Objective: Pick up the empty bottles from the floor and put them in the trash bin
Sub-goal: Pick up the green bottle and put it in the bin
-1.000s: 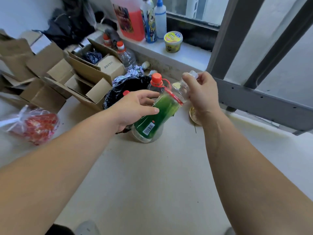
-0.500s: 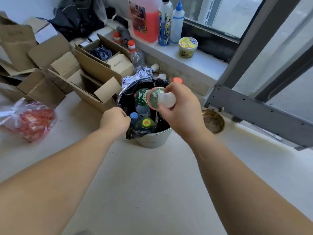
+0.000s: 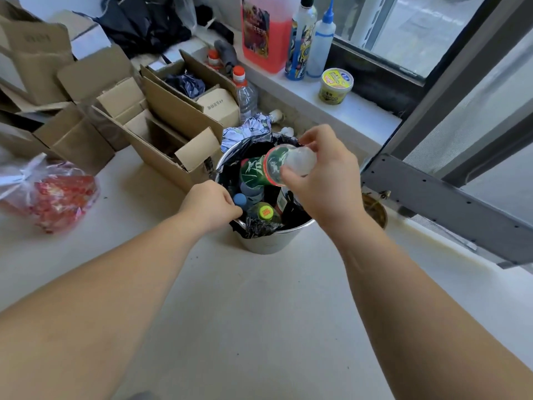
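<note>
Step in hand: deposit of a bottle into the bin. A clear plastic bottle with a green-and-red label [image 3: 284, 166] is held over the round metal trash bin lined with a black bag [image 3: 274, 241], at frame centre. The right hand [image 3: 323, 180] is wrapped around the bottle's base end, fingers [image 3: 291, 176] closed on it; the bottle is tilted, far end pointing down into the bin. The left hand [image 3: 209, 204] is clenched on the bag's edge at the bin's left rim, seemingly holding it open.

Already inside the bin: a blue-capped bottle [image 3: 240, 200] and a yellow-capped green bottle [image 3: 265, 212].

Next move, as judged: right fingers to be released so the bottle drops among the others; the bin appears nearly full. 1 clear bottle with an orange cap [image 3: 245, 90] stands beside the cardboard boxes [image 3: 173, 134], upper centre, and is possibly next.
</note>
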